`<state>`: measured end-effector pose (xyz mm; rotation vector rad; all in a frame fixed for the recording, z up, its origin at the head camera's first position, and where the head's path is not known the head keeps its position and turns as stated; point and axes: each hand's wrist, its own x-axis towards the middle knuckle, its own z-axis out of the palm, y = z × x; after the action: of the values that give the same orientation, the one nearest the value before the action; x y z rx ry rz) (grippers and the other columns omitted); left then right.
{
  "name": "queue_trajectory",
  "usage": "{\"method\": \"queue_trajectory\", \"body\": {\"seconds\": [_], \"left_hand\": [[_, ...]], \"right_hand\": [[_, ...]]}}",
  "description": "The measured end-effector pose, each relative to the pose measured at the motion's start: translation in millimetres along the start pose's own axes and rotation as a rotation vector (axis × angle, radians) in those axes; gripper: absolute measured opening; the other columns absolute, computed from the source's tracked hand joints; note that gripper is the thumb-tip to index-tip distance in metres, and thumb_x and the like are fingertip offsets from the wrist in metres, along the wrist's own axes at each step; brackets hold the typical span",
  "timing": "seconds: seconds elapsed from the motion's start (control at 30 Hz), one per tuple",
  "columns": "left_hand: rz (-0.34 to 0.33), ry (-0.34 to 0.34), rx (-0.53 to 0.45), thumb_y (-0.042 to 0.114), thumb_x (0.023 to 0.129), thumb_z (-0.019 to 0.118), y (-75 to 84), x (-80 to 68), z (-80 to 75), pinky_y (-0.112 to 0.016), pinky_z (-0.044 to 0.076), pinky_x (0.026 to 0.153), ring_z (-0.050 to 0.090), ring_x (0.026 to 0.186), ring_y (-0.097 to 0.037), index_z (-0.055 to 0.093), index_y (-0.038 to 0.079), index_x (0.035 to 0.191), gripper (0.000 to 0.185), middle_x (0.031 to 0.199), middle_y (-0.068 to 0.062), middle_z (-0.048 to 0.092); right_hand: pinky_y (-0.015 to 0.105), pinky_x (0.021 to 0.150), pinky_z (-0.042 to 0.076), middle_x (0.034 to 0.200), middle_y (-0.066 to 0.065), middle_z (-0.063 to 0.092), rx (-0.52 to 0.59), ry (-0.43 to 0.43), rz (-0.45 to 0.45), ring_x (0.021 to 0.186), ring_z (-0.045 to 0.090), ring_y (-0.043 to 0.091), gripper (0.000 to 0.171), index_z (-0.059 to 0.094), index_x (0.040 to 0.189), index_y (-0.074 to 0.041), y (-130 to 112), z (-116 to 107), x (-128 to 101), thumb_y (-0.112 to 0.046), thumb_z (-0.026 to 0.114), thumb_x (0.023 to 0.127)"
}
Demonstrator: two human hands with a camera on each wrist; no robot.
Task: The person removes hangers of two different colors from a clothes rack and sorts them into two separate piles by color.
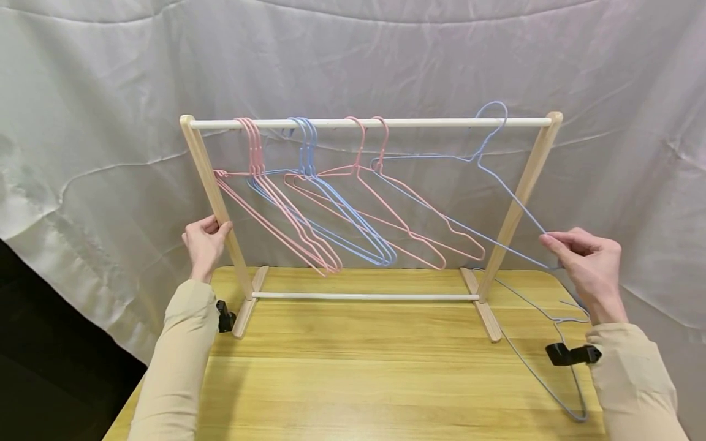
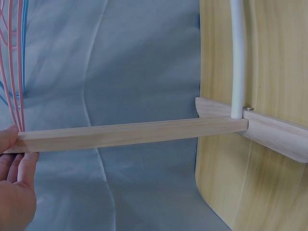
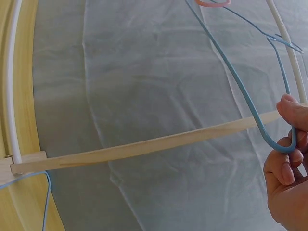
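Note:
A small clothes rack with a white top rail (image 1: 430,123) and wooden posts stands on the table. My left hand (image 1: 205,248) grips the left post (image 1: 203,168) about halfway up, thumb on one side and fingers on the other. The right hand (image 1: 587,263) pinches the lower right corner of a blue hanger (image 1: 514,197). That hanger's hook is at the right part of the rail, its top arching above it; whether it bears on the rail I cannot tell. Further left hang pink hangers (image 1: 257,150), blue hangers (image 1: 306,150) and two more pink hangers (image 1: 360,150).
A grey-blue hanger (image 1: 543,383) lies at the right of the wooden table (image 1: 353,380), beneath my right forearm. The rack's feet (image 1: 485,312) and white lower bar (image 1: 364,297) are near the table's back edge. Grey cloth (image 1: 353,61) hangs behind.

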<state>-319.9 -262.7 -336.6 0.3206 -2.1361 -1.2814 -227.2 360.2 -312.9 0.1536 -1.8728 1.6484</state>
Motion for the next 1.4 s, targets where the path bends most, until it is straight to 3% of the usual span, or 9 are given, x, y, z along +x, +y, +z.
{"method": "queue_trajectory", "body": {"seconds": [0.53,0.87,1.0,1.1,1.23,1.4], "left_hand": [[-0.011,0.002,0.008,0.019,0.091,0.074,0.0,0.0,-0.9,-0.007,0.047,0.079,0.053,0.071,0.020,0.073,0.004,0.120,0.033,0.116,-0.016,0.074],[-0.003,0.005,0.003,0.019,0.091,0.073,-0.5,0.0,-0.5,-0.005,0.042,0.076,0.047,0.066,0.024,0.073,0.002,0.119,0.033,0.115,-0.017,0.074],[-0.001,0.001,0.010,0.019,0.092,0.073,-1.1,0.0,-0.2,-0.007,0.043,0.080,0.048,0.068,0.023,0.074,0.003,0.119,0.032,0.115,-0.016,0.074],[-0.002,-0.001,0.015,0.020,0.092,0.073,-1.0,0.1,0.1,-0.010,0.046,0.084,0.056,0.074,0.018,0.074,0.004,0.119,0.031,0.115,-0.015,0.074],[0.001,0.001,0.026,0.020,0.092,0.073,-0.6,0.1,0.2,-0.010,0.048,0.084,0.070,0.091,0.002,0.074,0.005,0.119,0.031,0.115,-0.014,0.074],[0.001,0.002,0.029,0.020,0.092,0.073,-0.2,0.3,0.2,-0.009,0.046,0.082,0.072,0.100,-0.008,0.074,0.005,0.119,0.031,0.114,-0.014,0.075]], "right_hand": [[0.014,0.046,0.040,0.065,0.000,0.068,0.247,0.100,0.036,0.051,0.052,0.007,0.011,0.077,0.088,0.009,1.4,17.1,-2.2,0.011,0.079,0.077],[0.015,0.044,0.040,0.065,0.001,0.069,0.279,0.120,0.055,0.050,0.051,0.008,0.010,0.076,0.088,0.009,3.3,15.4,-7.9,0.011,0.078,0.078],[0.015,0.042,0.038,0.063,0.003,0.068,0.328,0.147,0.052,0.046,0.051,0.009,0.009,0.075,0.086,0.012,7.9,13.3,-14.5,0.014,0.077,0.078],[0.016,0.042,0.040,0.062,0.004,0.065,0.350,0.172,0.052,0.045,0.051,0.012,0.008,0.074,0.086,0.014,13.2,10.5,-19.7,0.015,0.076,0.078],[0.016,0.044,0.043,0.062,0.005,0.062,0.352,0.189,0.038,0.045,0.051,0.014,0.008,0.073,0.086,0.016,21.8,5.7,-27.3,0.016,0.074,0.079],[0.016,0.044,0.044,0.062,0.006,0.063,0.402,0.191,-0.005,0.045,0.052,0.015,0.007,0.072,0.086,0.018,34.2,-0.5,-37.1,0.021,0.069,0.080]]}}
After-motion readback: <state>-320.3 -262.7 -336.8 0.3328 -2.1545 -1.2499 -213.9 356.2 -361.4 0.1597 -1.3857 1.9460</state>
